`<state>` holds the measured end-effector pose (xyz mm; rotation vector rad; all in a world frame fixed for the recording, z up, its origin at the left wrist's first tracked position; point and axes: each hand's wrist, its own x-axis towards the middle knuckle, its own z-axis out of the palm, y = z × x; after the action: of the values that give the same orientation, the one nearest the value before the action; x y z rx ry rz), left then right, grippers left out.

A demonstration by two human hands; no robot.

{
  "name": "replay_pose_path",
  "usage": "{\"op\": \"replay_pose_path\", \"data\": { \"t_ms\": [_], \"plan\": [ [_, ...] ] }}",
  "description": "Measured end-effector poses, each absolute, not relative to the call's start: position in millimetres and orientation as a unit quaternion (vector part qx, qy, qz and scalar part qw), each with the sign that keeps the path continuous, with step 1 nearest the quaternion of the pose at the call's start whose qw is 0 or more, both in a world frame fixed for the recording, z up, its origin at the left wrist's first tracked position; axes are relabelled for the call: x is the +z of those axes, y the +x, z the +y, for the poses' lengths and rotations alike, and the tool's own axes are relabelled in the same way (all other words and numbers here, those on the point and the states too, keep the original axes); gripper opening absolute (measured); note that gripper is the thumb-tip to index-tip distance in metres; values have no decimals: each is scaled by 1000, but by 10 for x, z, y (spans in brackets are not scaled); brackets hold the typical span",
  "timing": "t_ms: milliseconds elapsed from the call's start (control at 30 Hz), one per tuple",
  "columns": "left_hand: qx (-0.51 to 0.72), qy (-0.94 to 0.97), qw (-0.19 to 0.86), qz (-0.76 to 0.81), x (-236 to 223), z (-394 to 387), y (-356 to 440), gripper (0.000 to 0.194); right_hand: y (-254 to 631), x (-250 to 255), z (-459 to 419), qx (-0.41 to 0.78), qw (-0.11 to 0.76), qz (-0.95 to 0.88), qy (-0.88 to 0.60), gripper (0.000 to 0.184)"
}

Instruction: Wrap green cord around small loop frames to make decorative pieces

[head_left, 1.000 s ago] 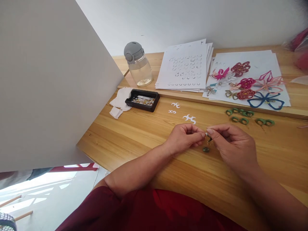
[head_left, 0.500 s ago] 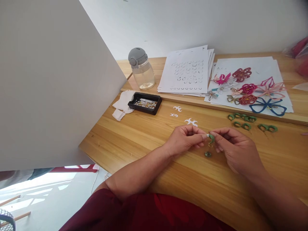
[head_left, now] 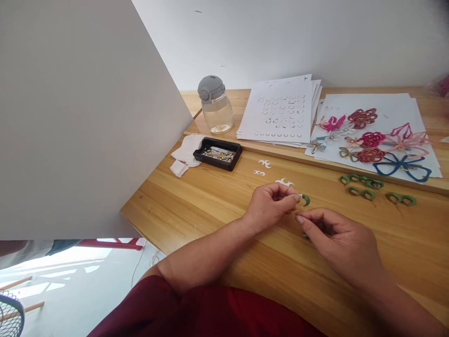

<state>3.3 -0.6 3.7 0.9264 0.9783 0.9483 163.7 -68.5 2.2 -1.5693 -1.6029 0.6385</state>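
L hand (head_left: 270, 205) grip pinched on 1 end of green crescent (head_left: 306, 200), over counter (head_left: 210, 201); R hand (head_left: 342, 238) grip almost closed just below, can't tell if holding anything. Risk: w/ end-only pinch, a tug cd twist piece loose.

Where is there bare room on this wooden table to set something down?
Bare wood lies between the black rectangular tray and the left forearm; another patch lies right of the right hand, below the green looped pieces. It is crowded at the upper right, where colourful petalled flowers lie on white paper sheets.
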Motion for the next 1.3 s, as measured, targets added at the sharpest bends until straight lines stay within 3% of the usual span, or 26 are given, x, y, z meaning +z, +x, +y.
{"op": "replay_pose_path", "data": {
  "t_ms": [267,400,600,733,833,1100,1300],
  "plan": [
    [395,440,670,450,54,1,15,22,1681,60,-690,140,408,-670,-604,8],
    [324,478,697,426,47,-14,-24,32,1763,95,-626,106,442,-660,-599,6],
    [284,445,763,374,77,-11,-46,50,1818,34,-471,276,488,-553,-617,13],
    [311,404,778,368,86,4,-29,54,1782,34,-431,421,466,-487,-607,32],
    [352,386,772,364,55,13,-6,52,1724,54,-463,453,438,-497,-597,34],
    [418,431,680,422,5,33,6,28,1609,64,-694,322,369,-599,-633,20],
    [369,457,674,449,70,10,-4,28,1671,137,-707,168,418,-625,-637,14]
  ]
}}
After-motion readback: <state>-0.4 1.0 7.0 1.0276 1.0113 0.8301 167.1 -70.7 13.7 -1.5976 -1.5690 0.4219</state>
